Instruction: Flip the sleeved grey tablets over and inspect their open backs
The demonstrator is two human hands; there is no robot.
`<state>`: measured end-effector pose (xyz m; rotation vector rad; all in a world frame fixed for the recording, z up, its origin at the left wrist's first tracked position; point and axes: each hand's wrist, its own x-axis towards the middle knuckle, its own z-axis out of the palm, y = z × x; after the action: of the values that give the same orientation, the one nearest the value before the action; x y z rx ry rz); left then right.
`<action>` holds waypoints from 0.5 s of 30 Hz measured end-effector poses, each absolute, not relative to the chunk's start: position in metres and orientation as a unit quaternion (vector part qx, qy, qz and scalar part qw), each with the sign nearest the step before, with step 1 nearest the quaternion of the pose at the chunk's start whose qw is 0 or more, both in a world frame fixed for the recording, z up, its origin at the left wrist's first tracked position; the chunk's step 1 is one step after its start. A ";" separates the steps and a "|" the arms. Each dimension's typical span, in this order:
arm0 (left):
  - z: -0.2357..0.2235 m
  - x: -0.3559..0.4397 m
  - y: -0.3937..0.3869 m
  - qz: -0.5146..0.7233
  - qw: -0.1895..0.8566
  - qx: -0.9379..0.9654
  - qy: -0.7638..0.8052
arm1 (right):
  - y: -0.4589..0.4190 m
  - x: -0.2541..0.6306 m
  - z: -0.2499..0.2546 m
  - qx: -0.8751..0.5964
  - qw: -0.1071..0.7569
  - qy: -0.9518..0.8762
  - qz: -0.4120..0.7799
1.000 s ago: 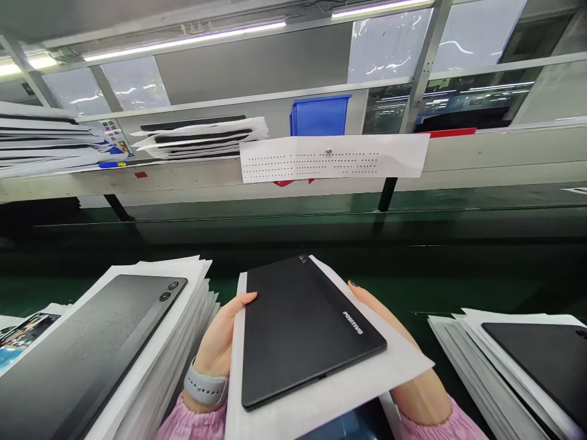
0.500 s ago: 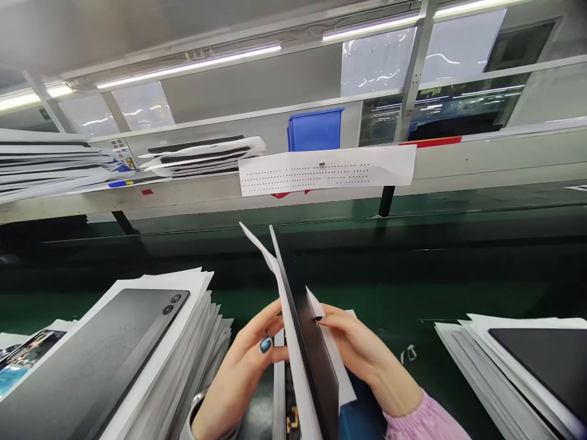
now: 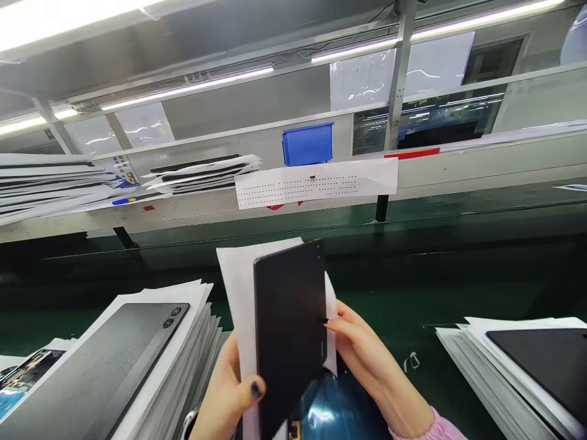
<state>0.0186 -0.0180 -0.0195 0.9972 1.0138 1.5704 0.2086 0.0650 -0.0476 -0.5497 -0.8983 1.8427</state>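
A thin dark tablet back cover [image 3: 288,318] stands upright in the middle, its broad face turned towards me. Behind it is a white paper sheet [image 3: 235,281], showing past the left and top edges. My left hand [image 3: 229,391] grips cover and sheet at the lower left, thumb at the cover's edge. With fingers pinched, my right hand [image 3: 364,357] holds the right edge, where white paper also shows. Below them lies a shiny blue surface [image 3: 337,406], partly hidden, with a bit of circuitry beside it.
To the left, a grey tablet cover [image 3: 114,360] with two camera rings tops a tall stack of paper-interleaved pieces [image 3: 183,348]. Another paper stack [image 3: 470,351] with a dark panel [image 3: 543,360] sits at right. A shelf [image 3: 426,174] crosses behind, carrying a blue bin [image 3: 308,145] and papers.
The cover has turned from edge-on to face me, with the paper sheet behind it. My left hand has shifted lower, and its thumb now lies at the cover's left edge.
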 end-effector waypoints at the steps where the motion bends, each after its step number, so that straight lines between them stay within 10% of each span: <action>1: -0.020 0.018 -0.018 0.645 0.459 0.405 0.457 | 0.064 0.210 -0.047 -0.230 0.510 -0.377 0.738; 6: -0.022 0.014 -0.008 0.673 0.330 0.445 0.491 | 0.066 0.218 -0.056 -0.278 0.636 -0.421 0.584; 15: -0.015 0.011 0.000 0.629 0.400 0.517 0.421 | 0.073 0.227 -0.056 -0.321 0.657 -0.470 0.494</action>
<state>0.0110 -0.0003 -0.0147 1.3068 1.0649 1.5920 0.2275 0.0728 -0.0560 -0.7275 -1.0640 1.1193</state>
